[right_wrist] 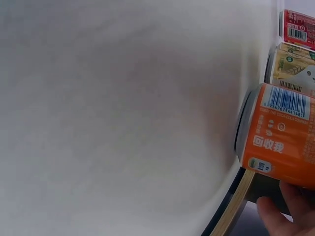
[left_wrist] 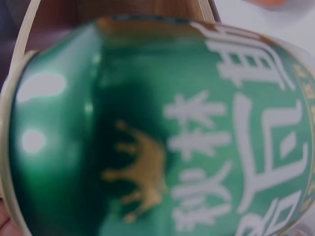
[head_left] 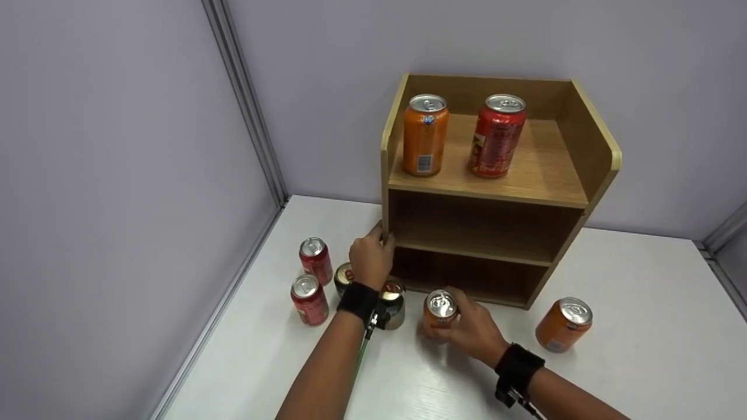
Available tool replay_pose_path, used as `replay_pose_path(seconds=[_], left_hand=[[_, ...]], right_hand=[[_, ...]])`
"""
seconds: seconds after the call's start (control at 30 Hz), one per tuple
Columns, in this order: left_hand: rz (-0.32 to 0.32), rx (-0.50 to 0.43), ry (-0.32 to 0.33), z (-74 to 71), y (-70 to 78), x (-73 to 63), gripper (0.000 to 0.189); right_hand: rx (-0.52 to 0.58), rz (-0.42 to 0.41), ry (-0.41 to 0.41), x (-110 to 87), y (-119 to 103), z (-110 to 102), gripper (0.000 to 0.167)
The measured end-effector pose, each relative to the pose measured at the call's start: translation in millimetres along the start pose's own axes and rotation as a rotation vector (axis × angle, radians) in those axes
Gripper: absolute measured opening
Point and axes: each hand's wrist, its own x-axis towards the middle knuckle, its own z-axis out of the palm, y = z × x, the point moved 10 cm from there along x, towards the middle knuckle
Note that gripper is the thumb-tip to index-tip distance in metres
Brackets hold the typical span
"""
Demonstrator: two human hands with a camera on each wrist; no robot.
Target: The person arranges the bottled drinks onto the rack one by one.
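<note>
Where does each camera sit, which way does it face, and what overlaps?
Head: on the person's head, looking forward and down at wooden shelf, cans, left grip and right grip; both forearms show.
Left wrist: worn there, facing a close green can, shelf wood behind; only a sliver of skin shows, lower left.
Right wrist: worn there, facing across the white tabletop toward an orange can; fingers show, lower right.
Shared: head and right wrist both show the orange can held by the right grip.
</note>
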Motion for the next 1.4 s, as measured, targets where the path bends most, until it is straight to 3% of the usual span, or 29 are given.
replay_pose_path(seconds=[0.23, 0.47, 0.63, 0.97, 1.17, 1.4], left_hand=[[-0.002, 0.013, -0.013, 1.3, 0.8, -0.5, 0.013], [-0.004, 0.008, -0.019, 3.2, 0.5, -0.5, 0.009], [-0.011, 0.007, -0.019, 3.0, -0.5, -0.2, 0.009], [-0.02, -0.005, -0.008, 1.6, -1.2, 0.2, 0.01], [-0.016, -0.012, -0.013, 1.9, -0.7, -0.3, 0.01], [-0.008, -0.01, -0.006, 0.8, -0.1, -0.3, 0.011]], right_hand=[[0.09, -0.055, 0.038, -9.6, -11, -5, 0.081], [0.168, -0.053, 0.038, -19.0, -23, -16, 0.09], [0.187, -0.074, 0.008, -24.2, -35, -25, 0.092], [0.177, -0.13, -0.121, -36.8, -53, -42, 0.081], [0.142, -0.147, -0.125, -40.4, -56, -64, 0.084], [0.079, -0.19, -0.032, -33.6, -64, -108, 0.086]])
